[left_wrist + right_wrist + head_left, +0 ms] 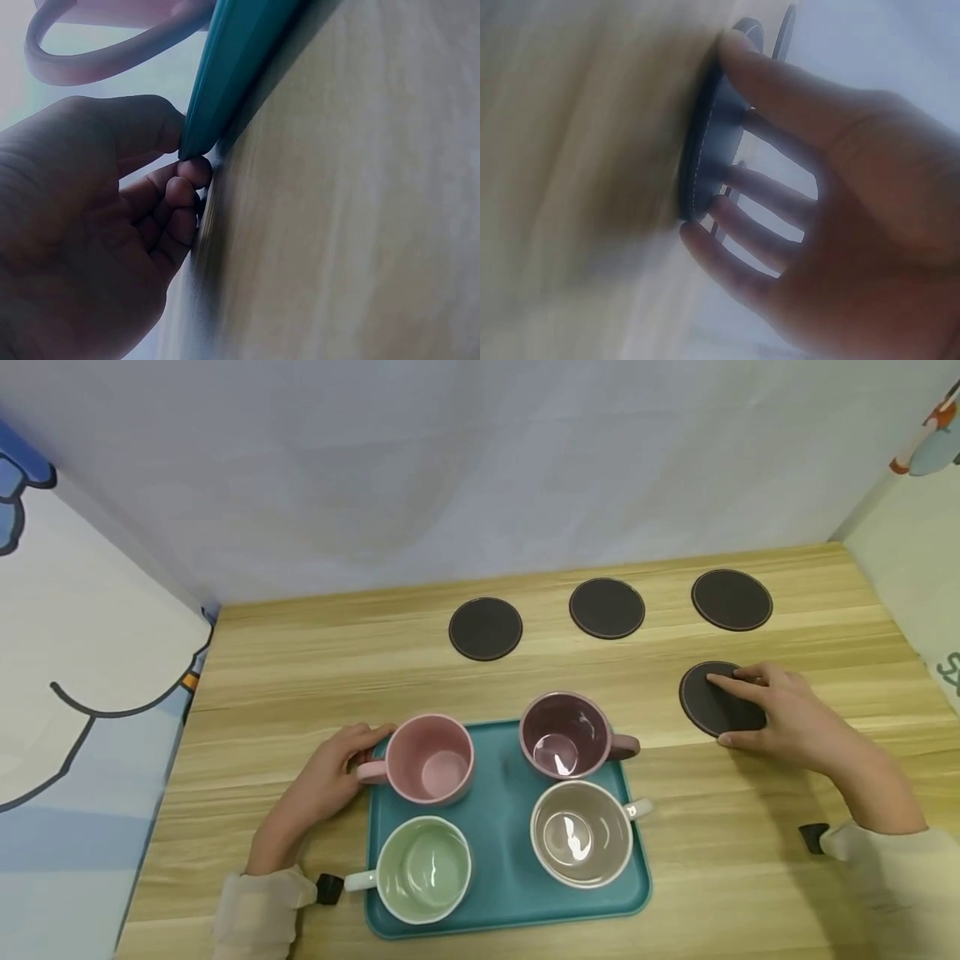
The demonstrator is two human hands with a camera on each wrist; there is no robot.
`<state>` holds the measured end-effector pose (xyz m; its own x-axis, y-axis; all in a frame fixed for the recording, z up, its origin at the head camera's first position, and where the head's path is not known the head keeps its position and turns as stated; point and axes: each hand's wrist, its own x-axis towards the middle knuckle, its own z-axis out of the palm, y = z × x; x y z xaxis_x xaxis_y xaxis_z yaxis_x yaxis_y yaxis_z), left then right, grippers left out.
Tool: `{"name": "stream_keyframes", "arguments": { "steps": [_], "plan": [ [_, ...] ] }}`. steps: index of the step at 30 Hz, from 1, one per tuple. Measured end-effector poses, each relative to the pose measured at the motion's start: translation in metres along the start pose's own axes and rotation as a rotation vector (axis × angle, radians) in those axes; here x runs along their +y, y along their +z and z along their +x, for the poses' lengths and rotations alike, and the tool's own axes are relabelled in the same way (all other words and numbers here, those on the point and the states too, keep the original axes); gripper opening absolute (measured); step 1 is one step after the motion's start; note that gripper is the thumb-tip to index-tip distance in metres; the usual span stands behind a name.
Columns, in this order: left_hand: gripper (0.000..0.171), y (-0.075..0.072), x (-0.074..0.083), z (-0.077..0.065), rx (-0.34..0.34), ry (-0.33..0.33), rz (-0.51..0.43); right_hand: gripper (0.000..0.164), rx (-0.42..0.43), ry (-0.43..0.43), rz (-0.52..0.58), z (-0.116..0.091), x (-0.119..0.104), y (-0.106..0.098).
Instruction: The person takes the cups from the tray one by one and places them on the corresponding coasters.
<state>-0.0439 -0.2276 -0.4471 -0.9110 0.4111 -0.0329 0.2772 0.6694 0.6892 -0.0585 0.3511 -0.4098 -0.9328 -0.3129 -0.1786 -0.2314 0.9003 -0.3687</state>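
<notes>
The left hand [333, 774] is pinching the teal tray [501, 852] at its ten o'clock edge; the right hand [791, 718], spread wide, is touching a black coaster [710, 707] lying at the tray's two o'clock.

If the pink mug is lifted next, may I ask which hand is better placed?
Probably the left hand: it's by the handle of the pink mug, though pinching the tray, while the right hand, farther off, touches a coaster.
</notes>
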Motion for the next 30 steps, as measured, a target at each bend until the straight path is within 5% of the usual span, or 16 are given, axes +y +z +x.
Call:
{"name": "stream_keyframes", "arguments": {
  "steps": [30],
  "plan": [
    [0.055,0.001,0.003,0.000,0.003,-0.016,-0.006,0.080,-0.049,-0.059,-0.022,0.063,-0.073,0.012]
  ]
}}
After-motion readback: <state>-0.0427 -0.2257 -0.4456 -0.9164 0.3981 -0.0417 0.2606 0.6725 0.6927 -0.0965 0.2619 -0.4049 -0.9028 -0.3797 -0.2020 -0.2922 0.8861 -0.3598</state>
